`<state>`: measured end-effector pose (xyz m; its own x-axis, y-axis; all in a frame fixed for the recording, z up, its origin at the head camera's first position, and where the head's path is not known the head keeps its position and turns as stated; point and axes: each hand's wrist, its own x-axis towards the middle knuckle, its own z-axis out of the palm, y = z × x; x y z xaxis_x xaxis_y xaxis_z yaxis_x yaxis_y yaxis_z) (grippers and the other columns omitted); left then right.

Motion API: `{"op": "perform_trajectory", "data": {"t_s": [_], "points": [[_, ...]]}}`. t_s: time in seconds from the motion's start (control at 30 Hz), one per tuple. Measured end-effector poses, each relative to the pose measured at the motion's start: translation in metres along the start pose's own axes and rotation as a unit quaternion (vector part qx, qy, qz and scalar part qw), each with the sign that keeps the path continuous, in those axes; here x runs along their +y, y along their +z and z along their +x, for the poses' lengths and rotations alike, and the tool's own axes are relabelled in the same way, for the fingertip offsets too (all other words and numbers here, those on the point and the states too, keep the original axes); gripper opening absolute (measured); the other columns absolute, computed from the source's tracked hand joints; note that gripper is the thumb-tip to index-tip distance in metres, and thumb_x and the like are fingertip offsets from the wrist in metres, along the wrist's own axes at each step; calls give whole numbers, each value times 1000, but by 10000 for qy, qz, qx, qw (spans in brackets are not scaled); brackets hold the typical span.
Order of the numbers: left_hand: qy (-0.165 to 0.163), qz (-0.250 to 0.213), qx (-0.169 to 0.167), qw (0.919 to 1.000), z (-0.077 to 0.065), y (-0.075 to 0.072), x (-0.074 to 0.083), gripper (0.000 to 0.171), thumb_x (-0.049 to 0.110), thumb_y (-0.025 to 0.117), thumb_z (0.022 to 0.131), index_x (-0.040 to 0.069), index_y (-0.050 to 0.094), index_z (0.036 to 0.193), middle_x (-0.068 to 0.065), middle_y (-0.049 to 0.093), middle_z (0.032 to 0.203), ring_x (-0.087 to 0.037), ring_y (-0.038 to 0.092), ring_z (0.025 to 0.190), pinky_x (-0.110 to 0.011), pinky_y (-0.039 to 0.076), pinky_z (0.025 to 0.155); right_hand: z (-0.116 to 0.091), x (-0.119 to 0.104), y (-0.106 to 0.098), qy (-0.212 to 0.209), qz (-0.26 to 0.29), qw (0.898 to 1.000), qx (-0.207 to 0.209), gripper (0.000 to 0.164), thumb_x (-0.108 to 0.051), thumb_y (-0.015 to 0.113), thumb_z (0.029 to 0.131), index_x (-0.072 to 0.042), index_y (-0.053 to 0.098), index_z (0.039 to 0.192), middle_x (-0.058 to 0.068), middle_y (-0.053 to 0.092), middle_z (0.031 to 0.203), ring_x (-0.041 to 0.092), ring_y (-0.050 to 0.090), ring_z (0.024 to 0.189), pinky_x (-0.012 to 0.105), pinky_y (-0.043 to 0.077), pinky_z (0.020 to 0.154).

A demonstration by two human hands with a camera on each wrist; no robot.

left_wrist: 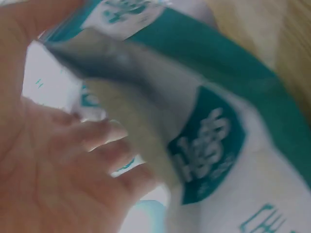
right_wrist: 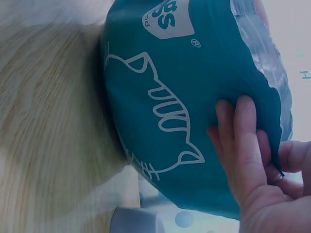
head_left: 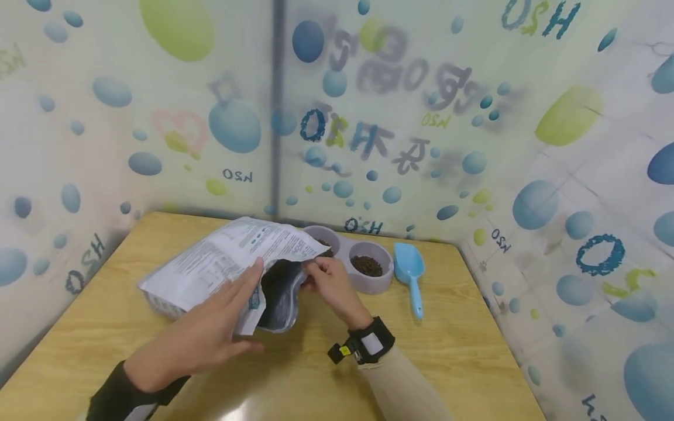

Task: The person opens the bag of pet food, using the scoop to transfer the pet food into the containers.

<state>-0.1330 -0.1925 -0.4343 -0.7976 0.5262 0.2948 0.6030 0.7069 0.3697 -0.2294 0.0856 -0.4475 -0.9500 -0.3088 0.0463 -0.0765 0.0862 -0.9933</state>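
Note:
A large white and teal pet food bag (head_left: 210,266) lies on the table, its torn mouth gaping towards me and its inside dark. My left hand (head_left: 202,330) is flat against the near side of the mouth, fingers extended and thumb apart. In the left wrist view those fingers (left_wrist: 104,150) run along the bag's edge. The right hand (head_left: 333,286) pinches the other side of the rim between thumb and fingers. The right wrist view shows that hand's fingertips (right_wrist: 245,109) on the teal panel with a fish-bone drawing, thumb inside the rim.
Behind the right hand stands a lilac double bowl (head_left: 387,275) with brown kibble (head_left: 367,266) in both cups. A light-blue scoop (head_left: 409,266) lies to its right, handle towards me. Patterned walls (head_left: 337,193) close off the wooden table (head_left: 453,351) at the back and sides.

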Motion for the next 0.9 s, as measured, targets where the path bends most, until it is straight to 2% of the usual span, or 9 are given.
{"op": "perform_trajectory", "data": {"t_s": [0.13, 0.23, 0.33, 0.47, 0.57, 0.67, 0.73, 0.8, 0.9], "points": [[364, 267, 710, 9965, 1, 5, -6, 118, 15, 95, 96, 1, 20, 186, -31, 53, 177, -48, 67, 151, -63, 61, 114, 2, -6, 0, -53, 166, 9998, -45, 34, -14, 58, 119, -4, 69, 89, 2, 81, 105, 11, 84, 88, 45, 73, 94], [694, 409, 1234, 9891, 1, 8, -10, 100, 5, 91, 97, -4, 35, 180, -31, 62, 169, -48, 73, 142, -60, 66, 106, 5, -10, -2, -90, 282, 9996, 7, 32, -12, 59, 118, -2, 72, 90, 0, 82, 100, 11, 84, 85, 46, 73, 93], [899, 510, 1670, 9805, -1, 8, -14, 91, -10, 87, 91, -3, 50, 173, -27, 71, 160, -45, 79, 133, -56, 68, 100, 7, -13, -4, -107, 199, 9997, 69, 31, -13, 60, 116, 0, 75, 92, 1, 83, 95, 12, 84, 82, 32, 68, 74], [986, 624, 2092, 9709, -5, 7, -20, 105, -25, 81, 74, 8, 58, 171, -24, 82, 143, -32, 86, 113, -46, 71, 86, 11, -17, -11, -191, -208, 9995, -144, 36, -20, 57, 121, 4, 79, 106, 12, 87, 104, 21, 88, 89, 25, 59, 65], [988, 665, 2224, 9677, -5, 5, -22, 117, -29, 78, 69, 16, 56, 175, -23, 85, 136, -15, 81, 92, -37, 69, 75, 14, -19, -21, -500, -536, 9968, -316, 43, -25, 49, 127, 6, 77, 125, 25, 86, 118, 32, 89, 100, 42, 73, 82], [1012, 673, 2306, 9654, -4, 3, -23, 122, -32, 76, 67, 18, 55, 175, -22, 85, 136, -7, 70, 82, -32, 66, 73, 17, -23, -33, -911, -875, 9920, -12, 37, -21, 44, 129, 6, 67, 137, 31, 79, 128, 37, 87, 105, 53, 73, 91], [1057, 632, 2358, 9640, -3, 2, -23, 119, -33, 75, 65, 16, 59, 172, -19, 85, 139, -8, 74, 86, -29, 68, 79, 19, -26, -40, -1146, -1240, 9849, 389, 30, -15, 49, 126, 0, 60, 150, 28, 75, 137, 37, 86, 104, 46, 74, 86], [1113, 552, 2387, 9631, -3, 0, -24, 119, -35, 72, 63, 16, 63, 170, -17, 85, 140, -7, 72, 86, -23, 66, 82, 22, -29, -45, -1351, -1564, 9763, 650, 40, -8, 56, 122, -8, 55, 162, 25, 70, 149, 36, 85, 107, 35, 71, 84], [1222, 383, 2430, 9615, -2, -1, -26, 115, -36, 67, 60, 14, 69, 164, -17, 85, 140, -4, 65, 80, -18, 62, 79, 26, -29, -48, -1564, -1996, 9651, 650, 48, -2, 63, 118, -18, 62, 163, 18, 67, 159, 37, 87, 110, 24, 59, 72]]}}
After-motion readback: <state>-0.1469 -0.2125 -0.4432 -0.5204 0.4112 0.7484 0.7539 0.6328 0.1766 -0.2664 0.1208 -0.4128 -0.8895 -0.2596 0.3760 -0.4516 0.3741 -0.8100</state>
